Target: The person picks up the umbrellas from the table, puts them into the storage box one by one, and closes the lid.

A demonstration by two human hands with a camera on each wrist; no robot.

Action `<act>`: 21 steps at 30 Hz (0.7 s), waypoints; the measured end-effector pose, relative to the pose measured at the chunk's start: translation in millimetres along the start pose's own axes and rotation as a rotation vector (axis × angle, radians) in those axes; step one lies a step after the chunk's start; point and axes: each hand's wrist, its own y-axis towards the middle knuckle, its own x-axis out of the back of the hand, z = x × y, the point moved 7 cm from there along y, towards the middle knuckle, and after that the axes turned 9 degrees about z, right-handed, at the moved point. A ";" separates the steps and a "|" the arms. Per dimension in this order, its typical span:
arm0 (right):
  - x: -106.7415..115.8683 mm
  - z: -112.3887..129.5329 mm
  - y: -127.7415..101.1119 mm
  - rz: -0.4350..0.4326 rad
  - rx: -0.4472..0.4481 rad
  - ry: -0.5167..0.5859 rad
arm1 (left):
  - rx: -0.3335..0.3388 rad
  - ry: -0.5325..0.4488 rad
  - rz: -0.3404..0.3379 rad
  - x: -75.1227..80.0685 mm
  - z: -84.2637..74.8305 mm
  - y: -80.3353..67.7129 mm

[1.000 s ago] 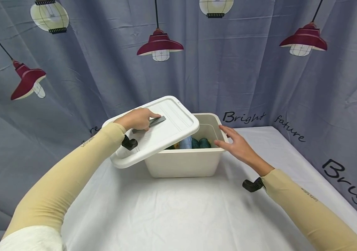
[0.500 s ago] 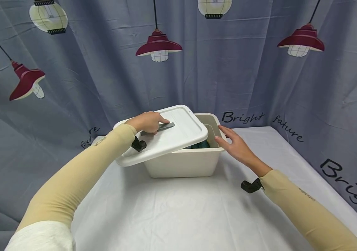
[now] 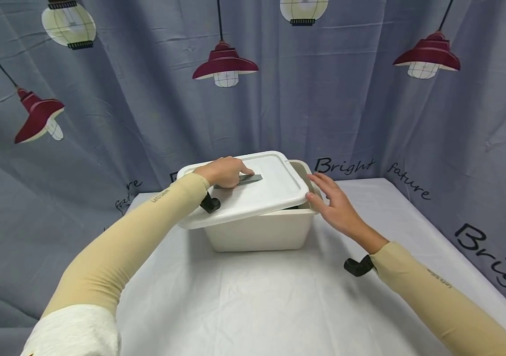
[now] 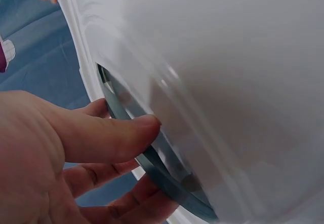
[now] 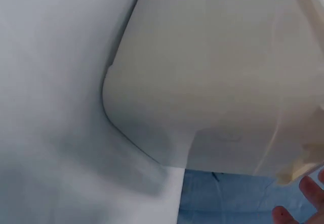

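A cream plastic bin [image 3: 259,232] stands on a white-covered table [image 3: 253,301]. A white lid [image 3: 275,190] lies tilted over it, covering most of the opening, with a gap at the right. My left hand [image 3: 226,171] grips the lid's grey handle [image 3: 250,178]; in the left wrist view the thumb [image 4: 109,135] and fingers [image 4: 121,183] curl round the grey handle [image 4: 162,178]. My right hand [image 3: 333,202] rests with straight fingers against the bin's right rim. The right wrist view shows the bin wall [image 5: 212,82] close up.
A grey curtain [image 3: 146,99] printed with lamps and lettering hangs behind and around the table. White cloth spreads in front of the bin and to its right. The table's right edge [image 3: 480,277] runs beside the curtain.
My left hand has carried the lid to the right and lowered it over the bin, hiding the items inside. The right hand has stayed at the right rim.
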 end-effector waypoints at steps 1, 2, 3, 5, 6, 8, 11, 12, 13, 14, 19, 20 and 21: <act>-0.1 3.3 0.3 0.003 0.019 -0.018 | -0.008 0.009 -0.007 0.6 -1.9 1.1; -0.1 6.4 0.8 0.005 0.039 -0.035 | -0.015 0.016 -0.012 1.1 -3.7 2.0; -0.1 9.5 1.2 0.011 0.055 -0.050 | -0.023 0.025 -0.015 1.5 -5.6 2.8; 0.0 15.3 1.3 0.023 0.092 -0.079 | -0.034 0.027 -0.014 1.6 -9.2 4.5; 0.2 17.4 1.1 0.028 0.110 -0.100 | -0.042 0.028 -0.015 1.8 -11.2 5.5; 1.5 21.9 -0.4 0.044 0.140 -0.139 | -0.055 0.021 -0.016 2.2 -15.1 7.3; 3.7 25.6 -3.5 0.065 0.160 -0.215 | -0.072 0.008 -0.032 3.5 -19.0 10.2; 4.2 26.0 -4.3 0.069 0.158 -0.237 | -0.075 0.011 -0.042 4.3 -19.6 10.7; 4.6 26.2 -5.2 0.074 0.153 -0.258 | -0.074 0.013 -0.050 4.7 -19.2 11.0; 4.6 26.0 -5.9 0.077 0.146 -0.278 | -0.068 0.018 -0.059 5.2 -18.0 10.8; 3.9 25.3 -9.0 0.075 0.118 -0.318 | -0.005 0.043 -0.078 6.1 -1.4 0.0; 4.0 25.3 -9.6 0.071 0.113 -0.320 | 0.008 0.046 -0.084 6.7 3.4 -4.1; 4.5 25.2 -10.3 0.069 0.105 -0.321 | 0.023 0.041 -0.093 7.8 8.3 -9.2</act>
